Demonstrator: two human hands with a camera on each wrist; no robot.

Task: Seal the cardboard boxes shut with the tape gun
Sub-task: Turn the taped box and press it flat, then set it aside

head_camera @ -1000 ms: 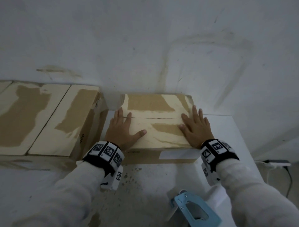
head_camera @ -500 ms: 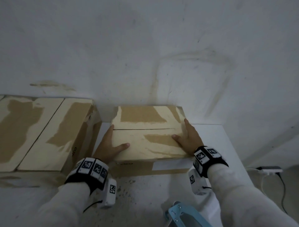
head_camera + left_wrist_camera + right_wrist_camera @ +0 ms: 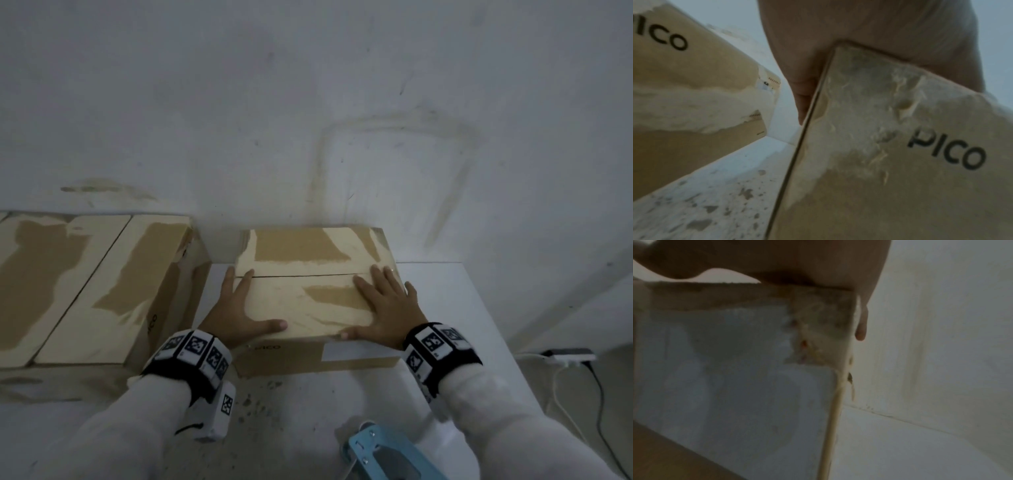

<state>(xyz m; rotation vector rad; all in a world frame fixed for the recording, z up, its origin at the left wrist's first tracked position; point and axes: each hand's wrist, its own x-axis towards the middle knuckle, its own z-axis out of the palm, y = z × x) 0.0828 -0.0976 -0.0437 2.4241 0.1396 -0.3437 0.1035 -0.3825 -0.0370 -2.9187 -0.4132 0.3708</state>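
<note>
Both hands have slid back onto the lid: the left hand (image 3: 239, 317) and right hand (image 3: 387, 308), fingers spread flat, press the cardboard box (image 3: 308, 308) at the bench's (image 3: 462, 325) rear edge, apparently holding its flaps closed for the tape gun (image 3: 383, 452).

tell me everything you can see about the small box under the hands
The small cardboard box is brown, with its top skin torn away in pale patches. Its two top flaps are folded shut, meeting at a bare, untaped seam. PICO is printed on its front beside a white label. It stands on the white table against the wall. The left hand and right hand lie flat on its near flap.
</note>
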